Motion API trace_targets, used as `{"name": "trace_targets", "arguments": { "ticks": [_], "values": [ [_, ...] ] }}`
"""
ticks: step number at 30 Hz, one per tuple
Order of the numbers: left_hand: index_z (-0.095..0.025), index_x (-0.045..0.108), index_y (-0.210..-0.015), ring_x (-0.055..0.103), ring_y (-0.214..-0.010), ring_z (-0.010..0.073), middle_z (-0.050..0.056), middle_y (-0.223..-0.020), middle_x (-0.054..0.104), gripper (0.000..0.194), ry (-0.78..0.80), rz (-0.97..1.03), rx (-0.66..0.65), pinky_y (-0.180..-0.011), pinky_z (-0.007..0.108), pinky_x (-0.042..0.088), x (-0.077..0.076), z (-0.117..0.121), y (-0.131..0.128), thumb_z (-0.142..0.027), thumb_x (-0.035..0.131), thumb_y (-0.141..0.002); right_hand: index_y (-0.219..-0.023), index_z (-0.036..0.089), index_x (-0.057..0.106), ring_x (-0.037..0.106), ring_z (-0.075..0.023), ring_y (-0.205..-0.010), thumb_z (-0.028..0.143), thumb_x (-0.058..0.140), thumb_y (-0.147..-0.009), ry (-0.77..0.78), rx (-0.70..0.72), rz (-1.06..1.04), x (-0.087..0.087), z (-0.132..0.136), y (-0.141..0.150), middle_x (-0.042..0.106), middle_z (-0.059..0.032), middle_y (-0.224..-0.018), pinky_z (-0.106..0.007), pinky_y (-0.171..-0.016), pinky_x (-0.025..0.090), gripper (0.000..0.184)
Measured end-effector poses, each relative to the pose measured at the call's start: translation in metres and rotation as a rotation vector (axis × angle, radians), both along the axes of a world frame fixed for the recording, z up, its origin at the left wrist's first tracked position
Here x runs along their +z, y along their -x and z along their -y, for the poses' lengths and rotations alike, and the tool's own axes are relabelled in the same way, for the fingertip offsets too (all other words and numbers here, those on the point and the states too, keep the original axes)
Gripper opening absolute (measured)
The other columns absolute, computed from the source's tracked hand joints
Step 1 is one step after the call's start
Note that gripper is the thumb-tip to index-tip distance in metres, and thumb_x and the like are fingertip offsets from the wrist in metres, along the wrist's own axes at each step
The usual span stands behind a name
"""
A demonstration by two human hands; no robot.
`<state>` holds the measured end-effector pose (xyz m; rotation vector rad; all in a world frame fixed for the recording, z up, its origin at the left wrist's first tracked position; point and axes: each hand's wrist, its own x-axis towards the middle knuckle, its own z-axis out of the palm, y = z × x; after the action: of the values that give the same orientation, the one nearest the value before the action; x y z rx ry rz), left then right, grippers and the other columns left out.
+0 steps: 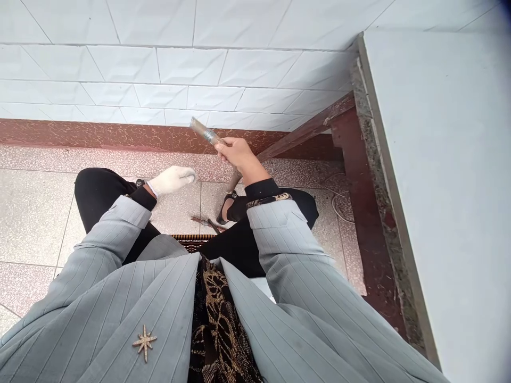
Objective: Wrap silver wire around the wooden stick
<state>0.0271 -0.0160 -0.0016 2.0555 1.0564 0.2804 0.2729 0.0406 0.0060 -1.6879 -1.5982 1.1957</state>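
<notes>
My right hand (236,155) is bare and closed around a flat, worn stick-like tool (203,130). Its brownish blade or bristle end points up and left toward the wall, and a silvery-blue band circles its middle; the exact kind is unclear. In a white glove, my left hand (171,180) hovers over the floor between my knees with its fingers curled together. Whether anything small lies within that fist is hidden. Below the hands, some dark and rusty hand tools (207,222) lie on the floor by my shoe (227,206).
Ahead rises a white tiled wall (171,66) with a red-brown skirting (131,135). A white tabletop (447,159) on a red-brown frame (367,213) stands close on the right. A pale cable (339,210) lies beneath it on the speckled floor (32,218).
</notes>
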Motion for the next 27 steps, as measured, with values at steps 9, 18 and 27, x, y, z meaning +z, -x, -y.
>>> {"name": "trace_targets", "arguments": {
  "ticks": [9, 18, 27],
  "values": [
    [-0.021, 0.076, -0.102, 0.064, -0.079, 0.0207, 0.005, -0.087, 0.073, 0.031, -0.173, -0.306, -0.01, -0.07, 0.03, 0.041, 0.006, 0.0, 0.003, -0.033, 0.048, -0.1, -0.098, 0.019, 0.084, 0.067, -0.0223, -0.082, 0.027, 0.073, -0.092, 0.197, 0.648, 0.754, -0.001, 0.003, 0.0, 0.074, -0.0089, -0.09, -0.032, -0.072, 0.044, 0.015],
    [-0.018, 0.072, -0.096, 0.064, -0.082, 0.0187, 0.005, -0.089, 0.072, 0.025, -0.053, -0.071, 0.188, -0.078, 0.031, 0.046, 0.003, -0.009, 0.014, -0.028, 0.05, -0.098, -0.102, 0.015, 0.081, 0.051, -0.0094, -0.059, 0.033, 0.087, -0.076, 0.452, 0.932, -0.093, 0.02, 0.011, -0.009, 0.064, 0.0029, -0.07, -0.023, -0.058, 0.041, 0.032],
    [-0.017, 0.066, -0.093, 0.051, -0.064, 0.013, -0.002, -0.069, 0.055, 0.023, 0.106, 0.164, 0.239, -0.066, 0.028, 0.041, 0.006, -0.003, 0.005, -0.028, 0.046, -0.097, -0.106, 0.017, 0.069, 0.048, -0.0087, -0.058, 0.054, 0.088, -0.085, 0.097, 0.056, -0.554, 0.018, 0.009, -0.003, 0.058, 0.0023, -0.072, -0.019, -0.05, 0.042, 0.047]
  ]
}}
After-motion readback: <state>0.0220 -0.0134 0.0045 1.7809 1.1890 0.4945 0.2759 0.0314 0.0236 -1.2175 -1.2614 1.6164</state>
